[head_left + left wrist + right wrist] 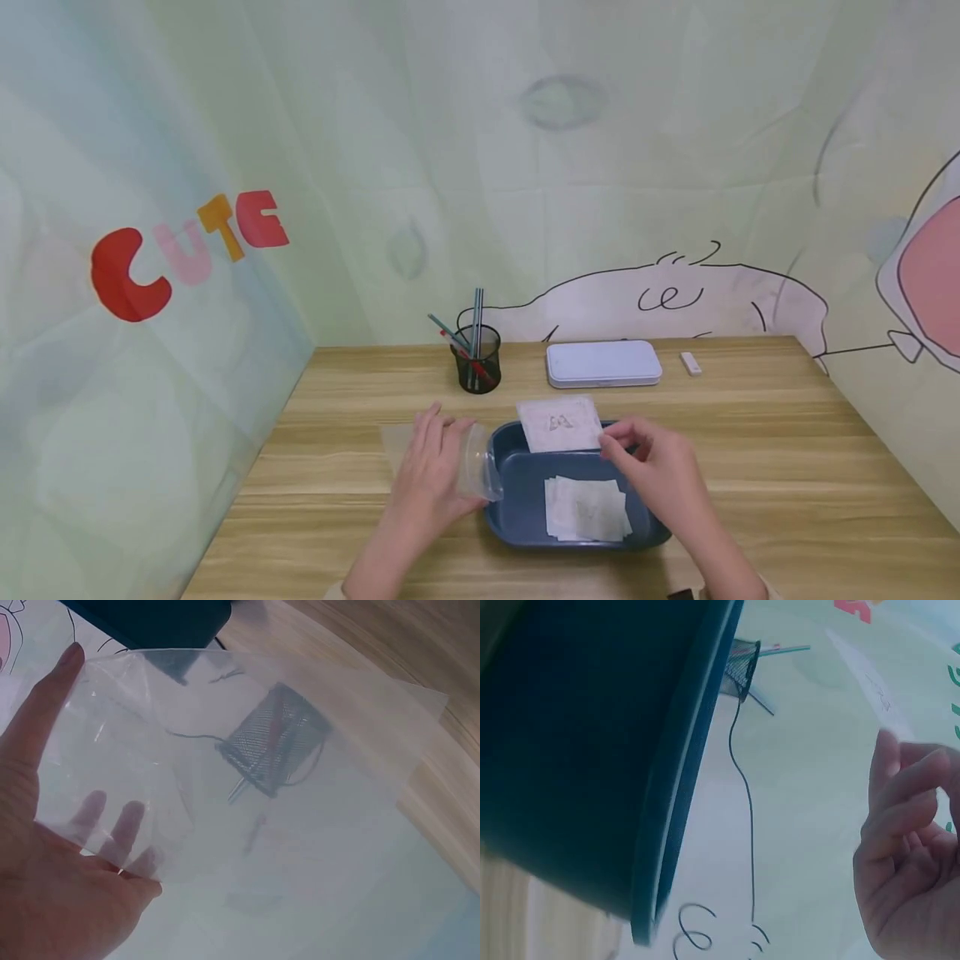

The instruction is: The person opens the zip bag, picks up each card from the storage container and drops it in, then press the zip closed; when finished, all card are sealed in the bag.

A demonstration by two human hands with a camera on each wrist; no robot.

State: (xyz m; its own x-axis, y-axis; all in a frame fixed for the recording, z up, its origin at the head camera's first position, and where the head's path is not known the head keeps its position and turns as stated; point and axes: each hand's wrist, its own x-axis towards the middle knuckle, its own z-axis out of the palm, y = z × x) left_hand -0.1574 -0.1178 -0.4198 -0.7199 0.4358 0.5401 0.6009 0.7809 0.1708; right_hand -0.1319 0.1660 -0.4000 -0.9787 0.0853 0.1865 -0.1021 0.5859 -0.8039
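In the head view two hands work at one blue tray (510, 500) on the wooden table (787, 467). The left hand (431, 471) holds one clear plastic sleeve (478, 462), its fingers wrapped round it, just at the tray's left rim. The right hand (656, 471) pinches one white card (561, 423) by its right edge with thumb and fingertips; the card sits tilted over the tray's far rim. Inside the tray lies a small stack of white cards (587, 508); their number cannot be told. Behind stand one black mesh pen cup (477, 360) with several pens in it, one white flat case (603, 363), and one small white stick-shaped item (691, 363) beside it.

In the left wrist view the left hand (52, 877) holds the sleeve (247, 780) spread out, the thumb along its upper edge and three fingers showing through the film from behind. The pen cup (274, 746) is seen through it.

In the right wrist view the right hand (911, 847) has its fingers curled together, pinching the thin edge of the card (870, 679). The tray's dark wall (577, 742) fills the left side, and the pen cup (741, 669) shows beyond it.
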